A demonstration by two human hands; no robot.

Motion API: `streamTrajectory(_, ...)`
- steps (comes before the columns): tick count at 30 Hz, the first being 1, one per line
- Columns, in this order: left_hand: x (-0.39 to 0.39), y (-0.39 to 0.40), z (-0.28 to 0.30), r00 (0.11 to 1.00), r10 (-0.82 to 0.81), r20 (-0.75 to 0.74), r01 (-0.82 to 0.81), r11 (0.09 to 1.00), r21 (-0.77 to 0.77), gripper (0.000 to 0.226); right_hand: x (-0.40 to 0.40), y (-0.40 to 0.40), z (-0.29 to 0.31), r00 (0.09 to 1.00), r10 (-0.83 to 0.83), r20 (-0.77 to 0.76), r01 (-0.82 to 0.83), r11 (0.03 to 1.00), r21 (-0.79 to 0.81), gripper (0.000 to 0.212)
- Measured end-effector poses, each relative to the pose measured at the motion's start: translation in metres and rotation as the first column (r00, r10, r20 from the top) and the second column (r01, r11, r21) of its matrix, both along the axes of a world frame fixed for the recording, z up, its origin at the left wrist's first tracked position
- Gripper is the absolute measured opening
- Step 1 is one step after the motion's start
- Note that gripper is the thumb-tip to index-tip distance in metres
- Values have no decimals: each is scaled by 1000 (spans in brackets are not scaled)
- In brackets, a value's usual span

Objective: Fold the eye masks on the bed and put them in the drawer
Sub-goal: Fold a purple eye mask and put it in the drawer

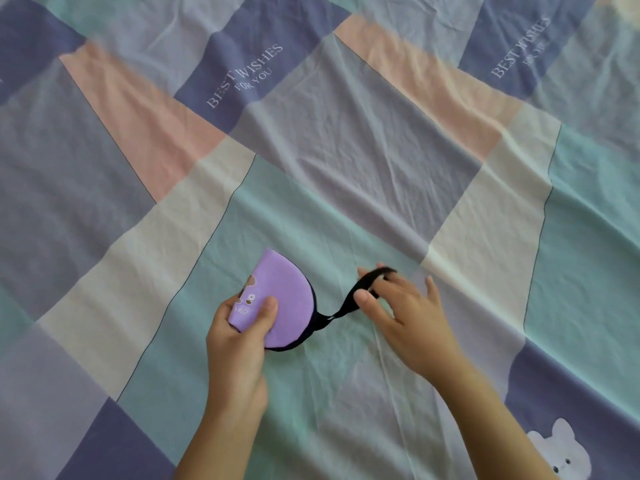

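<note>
Eye mask print partly hidden under the left hand's thumb, white bear on the bedsheet cut off by the bottom edge, both forearms too, far sheet blurred

Soft, even daylight — faint shadows, slight motion blur, wide-angle bending at edges.

A purple eye mask, folded in half, its twisted black strap stretched rightward above the bed.
</note>
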State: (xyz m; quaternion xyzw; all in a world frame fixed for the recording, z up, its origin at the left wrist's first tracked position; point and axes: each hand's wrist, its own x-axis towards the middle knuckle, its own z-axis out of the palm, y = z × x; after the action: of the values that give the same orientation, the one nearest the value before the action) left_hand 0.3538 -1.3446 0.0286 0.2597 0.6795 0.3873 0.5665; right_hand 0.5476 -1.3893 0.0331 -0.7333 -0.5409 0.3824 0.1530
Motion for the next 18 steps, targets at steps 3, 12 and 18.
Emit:
streamTrajectory(3,-9,11,0,999,49,-2,-49,998,31,31,7,-4,3,999,-9,-47,4,995,-100,53)
streamTrajectory(12,11,27,3,998,-30,-64,37,992,117,20,-11,5,17,-16,-384,-923,469,812,-347,35)
streamTrajectory(18,45,67,11,988,-137,-69,149,964,218,21,-10,56,16,12,-405,-914,649,699,-300,42)
